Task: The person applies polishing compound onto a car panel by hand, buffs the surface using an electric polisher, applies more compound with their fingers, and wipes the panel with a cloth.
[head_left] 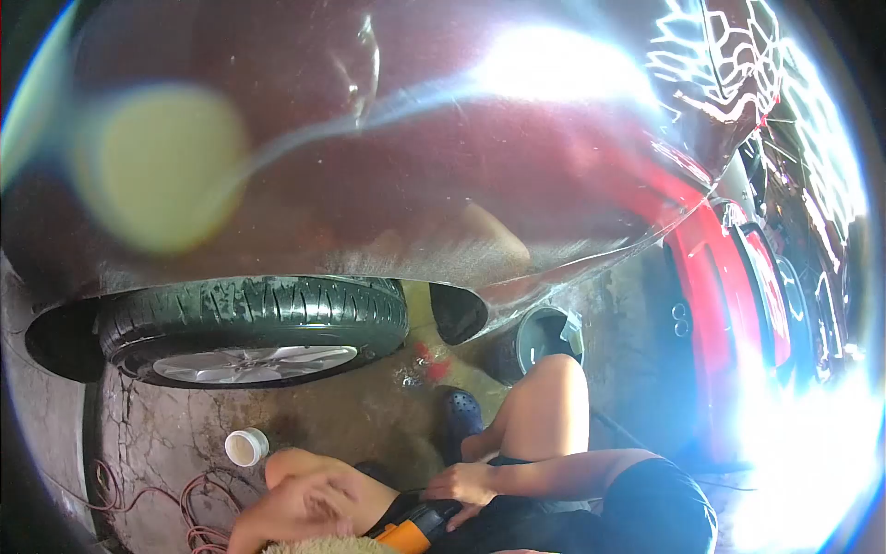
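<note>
An orange and black power tool, seemingly a polisher (pixel 406 535), lies across my lap with a fluffy beige pad (pixel 318 547) at its left end. My right hand (pixel 459 487) is wrapped over the tool's black body. Just above the pad, in front of my knee, is my left hand (pixel 318 501); motion smears its fingers, so whether it holds or touches anything is unclear. Ahead of me curves the dark red car body panel (pixel 397 185), marked with bright light reflections and faint haze. The tool's lower part is cut off by the frame edge.
Below the panel is a wet tyre (pixel 254 314) with a silver wheel. A white open tub (pixel 246 447) stands on the cracked concrete near a reddish coiled hose (pixel 198 508). A dark bucket (pixel 544 337) sits by my right knee. Another red car (pixel 715 323) is at right.
</note>
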A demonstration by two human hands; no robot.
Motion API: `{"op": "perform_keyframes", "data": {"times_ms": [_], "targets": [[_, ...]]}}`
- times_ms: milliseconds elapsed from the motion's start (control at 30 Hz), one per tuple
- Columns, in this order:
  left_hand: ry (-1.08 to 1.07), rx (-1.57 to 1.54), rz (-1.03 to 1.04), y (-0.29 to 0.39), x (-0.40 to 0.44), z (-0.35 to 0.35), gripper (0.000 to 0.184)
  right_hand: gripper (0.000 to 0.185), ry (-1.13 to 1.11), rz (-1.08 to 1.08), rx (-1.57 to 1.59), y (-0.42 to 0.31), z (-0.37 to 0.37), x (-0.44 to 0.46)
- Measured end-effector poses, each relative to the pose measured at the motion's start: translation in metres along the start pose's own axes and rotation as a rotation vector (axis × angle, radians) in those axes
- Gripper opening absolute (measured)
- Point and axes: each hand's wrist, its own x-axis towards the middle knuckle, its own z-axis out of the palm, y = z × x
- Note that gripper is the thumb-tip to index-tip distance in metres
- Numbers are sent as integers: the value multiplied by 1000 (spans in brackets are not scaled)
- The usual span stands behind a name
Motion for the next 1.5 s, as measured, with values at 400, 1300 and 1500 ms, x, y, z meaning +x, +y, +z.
{"op": "perform_keyframes", "data": {"times_ms": [400,1300,1500], "targets": [[135,872,-135,-42,4,71,63,76,-157,105,-137,12,-16,9],[998,556,-1014,-303,-41,-77,135,43,588,13,-51,-81,46,-6],[877,863,-1069,-363,-48,-70,126,39,611,-1,4,-67,38,6]]}}
